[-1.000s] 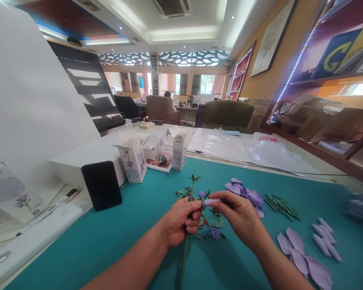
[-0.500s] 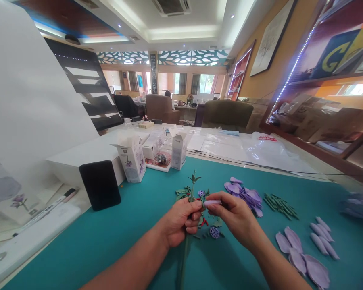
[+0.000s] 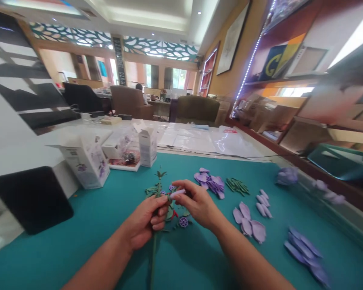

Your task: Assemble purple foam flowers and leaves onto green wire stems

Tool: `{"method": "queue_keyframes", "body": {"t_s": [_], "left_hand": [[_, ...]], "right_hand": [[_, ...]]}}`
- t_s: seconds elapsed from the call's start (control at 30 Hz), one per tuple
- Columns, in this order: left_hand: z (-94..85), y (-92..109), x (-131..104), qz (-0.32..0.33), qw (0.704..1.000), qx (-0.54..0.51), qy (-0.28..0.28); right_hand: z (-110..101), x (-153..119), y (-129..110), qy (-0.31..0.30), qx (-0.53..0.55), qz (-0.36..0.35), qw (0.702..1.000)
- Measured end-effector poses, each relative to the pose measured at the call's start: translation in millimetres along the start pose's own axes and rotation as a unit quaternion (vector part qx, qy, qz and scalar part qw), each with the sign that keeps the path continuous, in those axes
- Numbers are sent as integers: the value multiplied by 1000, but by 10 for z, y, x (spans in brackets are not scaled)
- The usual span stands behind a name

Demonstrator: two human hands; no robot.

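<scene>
My left hand [image 3: 151, 217] is closed around a green plastic flower stem [image 3: 153, 257], which stands nearly upright with small pointed leaves at its top. Between the thumb and fingers of my right hand [image 3: 199, 201] is a pale lilac bud piece [image 3: 178, 193], its inner end meeting a small green part at my left fingertips. Whether the two are joined I cannot tell. Behind and below the hands lie loose green leaf pieces, red bits and a purple spoked wheel piece [image 3: 183, 221], partly hidden by my fingers.
On the green mat [image 3: 115, 257] to the right lie purple petals [image 3: 210, 183], green sticks [image 3: 237, 186], lilac petals [image 3: 249, 223], lilac buds [image 3: 263, 203] and darker petals [image 3: 305, 253]. Printed boxes [image 3: 84, 163] stand at the back left, near a black tablet-like panel [image 3: 33, 199].
The camera view has swung to the right, so everything sits further left and more petals show at the right. Both hands keep their hold on the stem and the bud piece.
</scene>
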State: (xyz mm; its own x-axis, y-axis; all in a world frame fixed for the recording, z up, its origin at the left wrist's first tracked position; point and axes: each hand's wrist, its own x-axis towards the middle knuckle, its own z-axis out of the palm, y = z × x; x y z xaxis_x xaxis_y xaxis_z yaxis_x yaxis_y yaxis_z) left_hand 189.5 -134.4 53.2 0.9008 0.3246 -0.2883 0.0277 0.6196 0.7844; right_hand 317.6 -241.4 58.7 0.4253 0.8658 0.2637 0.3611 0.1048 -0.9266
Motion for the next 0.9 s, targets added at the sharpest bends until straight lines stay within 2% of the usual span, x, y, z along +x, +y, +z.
{"method": "queue_keyframes", "body": {"t_s": [0.17,0.3,0.4,0.57,0.67,0.73,0.8,0.9], "left_hand": [[-18,17,22,5,1000,-7,16],[1,23,8,4,1000,-4,14],[10,6,-9,-4,1000,-2,9],[-11,-34,-6,-16,1000,-4,-3],[-15,-37,-5,-12,1000,-5,-8],[-6,-23,-15,-7,1000,-7,-4],[6,8,-31,-5,1000,-19,9],[12,71,-54,-6,999,-47,25]], "right_hand": [[-205,-87,-99,66,-45,-14,997],[-474,-345,-138,102,-91,40,990],[-767,-645,-132,145,-150,86,974],[-1484,-1179,-63,198,-286,186,919],[-1934,-1466,5,252,-380,263,850],[-2192,-1648,55,259,-415,297,820],[-2412,-1818,116,269,-433,314,801],[-2665,-2018,224,283,-432,325,793]]}}
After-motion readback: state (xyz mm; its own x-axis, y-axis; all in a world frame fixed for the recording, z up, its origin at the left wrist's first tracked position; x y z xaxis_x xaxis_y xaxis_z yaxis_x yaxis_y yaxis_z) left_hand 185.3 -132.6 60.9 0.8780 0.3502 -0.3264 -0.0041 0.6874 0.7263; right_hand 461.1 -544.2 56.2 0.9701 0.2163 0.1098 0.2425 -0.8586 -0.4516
